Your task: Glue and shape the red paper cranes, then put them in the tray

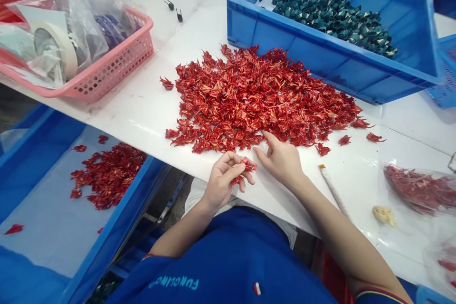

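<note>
My left hand (225, 178) is closed at the table's front edge. Between its thumb and fingers are small red spiky pieces (248, 165), at least two, partly covered by the fingers. My right hand (283, 159) rests at the near side of a large heap of red spiky pieces (249, 99) with yellow streaks. Its index finger reaches to the heap's edge and the thumb is held apart from it. Nothing shows between that finger and thumb; the other fingers curl under.
A blue crate (320, 52) with dark green pieces (335, 21) stands behind the heap. On the left are a pink basket (117, 64) with tape and bags, and a lower blue bin (39, 218) with red pieces. A brush-like stick (333, 190) and bagged pieces (420, 190) lie right.
</note>
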Motion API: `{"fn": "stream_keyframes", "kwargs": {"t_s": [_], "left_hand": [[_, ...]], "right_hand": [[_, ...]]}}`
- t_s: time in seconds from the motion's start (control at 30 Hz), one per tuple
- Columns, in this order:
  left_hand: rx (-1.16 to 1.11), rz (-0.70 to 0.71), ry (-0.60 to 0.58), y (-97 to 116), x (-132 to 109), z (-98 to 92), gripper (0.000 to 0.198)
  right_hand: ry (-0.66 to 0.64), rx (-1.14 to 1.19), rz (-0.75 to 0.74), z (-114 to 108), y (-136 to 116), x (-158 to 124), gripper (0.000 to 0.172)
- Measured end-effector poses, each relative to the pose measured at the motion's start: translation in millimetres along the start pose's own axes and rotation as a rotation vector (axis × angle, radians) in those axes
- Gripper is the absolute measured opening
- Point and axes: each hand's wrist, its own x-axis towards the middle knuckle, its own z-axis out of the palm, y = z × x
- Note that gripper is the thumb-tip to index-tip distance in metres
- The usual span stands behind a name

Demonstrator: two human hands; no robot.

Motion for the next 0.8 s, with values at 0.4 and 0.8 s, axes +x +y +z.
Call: {"fn": "stream_keyframes", "kwargs": {"t_s": [0.4, 0.8], "left_hand": [[0.148, -0.020, 0.025, -4, 0, 4.6, 0.039], [0.253, -0.184, -0.297, 0, 3, 17.1, 0.040]], "right_hand": [[0.047, 0.326, -0.351, -28, 24, -33, 0.029], [-0.219, 0.833, -0.259, -49, 26, -58, 0.025]]}}
